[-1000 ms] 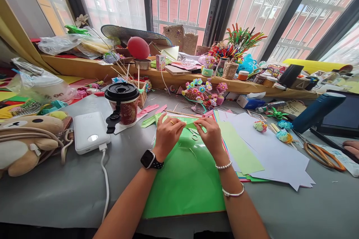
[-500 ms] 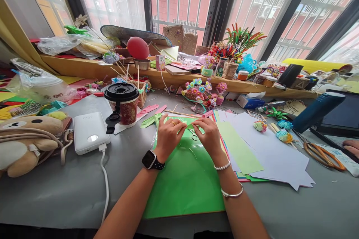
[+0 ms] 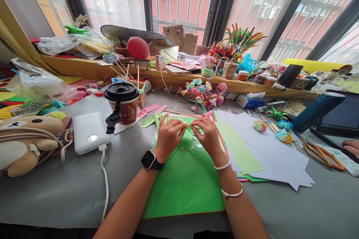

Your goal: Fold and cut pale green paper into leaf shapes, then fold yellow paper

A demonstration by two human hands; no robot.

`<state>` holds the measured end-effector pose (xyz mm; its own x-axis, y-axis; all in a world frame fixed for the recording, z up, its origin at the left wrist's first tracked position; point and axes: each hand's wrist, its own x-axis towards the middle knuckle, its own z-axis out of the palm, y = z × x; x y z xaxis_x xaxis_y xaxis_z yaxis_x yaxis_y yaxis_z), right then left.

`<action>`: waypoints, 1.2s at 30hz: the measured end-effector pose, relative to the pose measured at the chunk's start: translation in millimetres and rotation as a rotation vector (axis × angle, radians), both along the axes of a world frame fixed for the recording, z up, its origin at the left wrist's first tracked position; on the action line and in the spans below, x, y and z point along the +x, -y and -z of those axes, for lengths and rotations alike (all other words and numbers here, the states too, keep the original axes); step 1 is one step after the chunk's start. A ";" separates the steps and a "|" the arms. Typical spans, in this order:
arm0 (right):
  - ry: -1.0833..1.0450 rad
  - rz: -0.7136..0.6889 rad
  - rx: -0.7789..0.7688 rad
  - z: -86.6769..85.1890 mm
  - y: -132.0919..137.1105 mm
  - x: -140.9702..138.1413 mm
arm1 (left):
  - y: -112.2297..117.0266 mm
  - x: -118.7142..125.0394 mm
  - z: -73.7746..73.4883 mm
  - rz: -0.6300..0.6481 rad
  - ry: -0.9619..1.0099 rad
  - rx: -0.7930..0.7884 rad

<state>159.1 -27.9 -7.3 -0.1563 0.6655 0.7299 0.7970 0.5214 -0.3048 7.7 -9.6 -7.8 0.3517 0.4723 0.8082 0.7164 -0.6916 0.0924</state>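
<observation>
My left hand (image 3: 169, 136) and my right hand (image 3: 209, 136) meet above a glossy green sheet (image 3: 185, 190). Both are closed in a pinch on a small piece of green paper (image 3: 189, 121), mostly hidden by my fingertips. A watch is on my left wrist, and bracelets are on the right. Just behind the fingers a small metal ring shape (image 3: 194, 137) lies on the sheet, perhaps a scissors handle. Folded light green paper strips (image 3: 150, 121) rest beyond my left hand. To the right lie a light green paper strip (image 3: 238, 147) and white sheets (image 3: 276, 157).
On the left are a lidded paper cup (image 3: 123, 106), a white power bank (image 3: 91, 133) with a cable, and a plush toy (image 3: 28, 145). Orange-handled scissors (image 3: 325, 157) and paper flowers (image 3: 284, 136) lie at right. Another person's hand (image 3: 352, 147) shows at the right edge.
My right fingertips have shifted slightly against the green paper, and less of it shows between my hands. Everything else looks the same.
</observation>
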 end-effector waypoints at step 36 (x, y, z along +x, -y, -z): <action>-0.007 0.025 -0.004 4.7 -3.5 3.0 | -0.8 -0.4 1.4 0.011 -0.018 -0.008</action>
<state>162.1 -24.5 -12.0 -0.1348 0.6719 0.7283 0.8075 0.5004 -0.3122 7.3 -8.8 -9.2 0.3711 0.4746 0.7981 0.7101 -0.6989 0.0855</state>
